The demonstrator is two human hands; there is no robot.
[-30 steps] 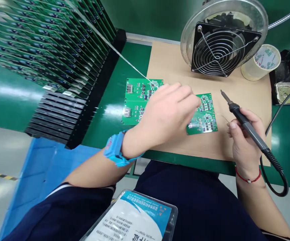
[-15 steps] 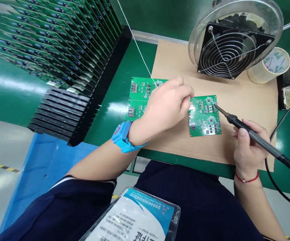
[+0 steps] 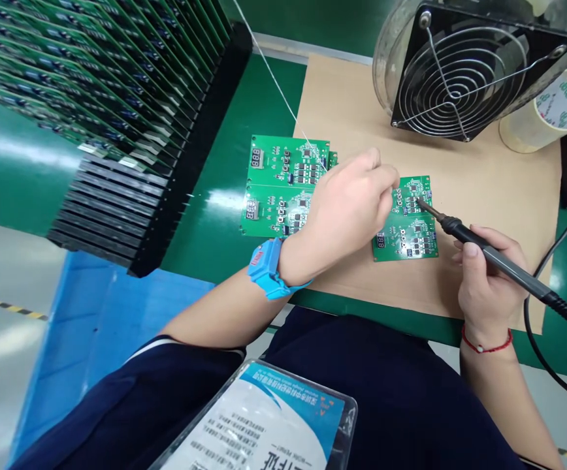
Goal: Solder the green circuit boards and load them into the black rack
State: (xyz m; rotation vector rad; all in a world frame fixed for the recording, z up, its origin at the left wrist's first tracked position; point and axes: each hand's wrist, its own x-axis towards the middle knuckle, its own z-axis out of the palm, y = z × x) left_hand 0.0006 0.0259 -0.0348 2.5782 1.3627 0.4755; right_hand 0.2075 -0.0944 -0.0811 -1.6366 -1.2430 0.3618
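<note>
Bends the left hand [image 3: 355, 196] at the wrist, back upward and fingers curled inward, above the blue watch [image 3: 266, 267] on the same arm. Cannot tell, with the fingertips hidden, whether pinching the thin wire [image 3: 283, 91], slanting in from beyond and disappearing behind the hand. Wraps the right hand [image 3: 484, 287] around the soldering iron [image 3: 503, 263], pointing it leftward toward the left hand. Between both hands, with one corner overlapped by the left one, the circuit board [image 3: 412, 222]; to the left of the left hand, and partly behind it, other boards [image 3: 268, 186]. Compared with half a second ago, brought the iron's tip from the board's right edge in among components on the far half, and shifted the left hand rightward, baring more of the other boards.
</note>
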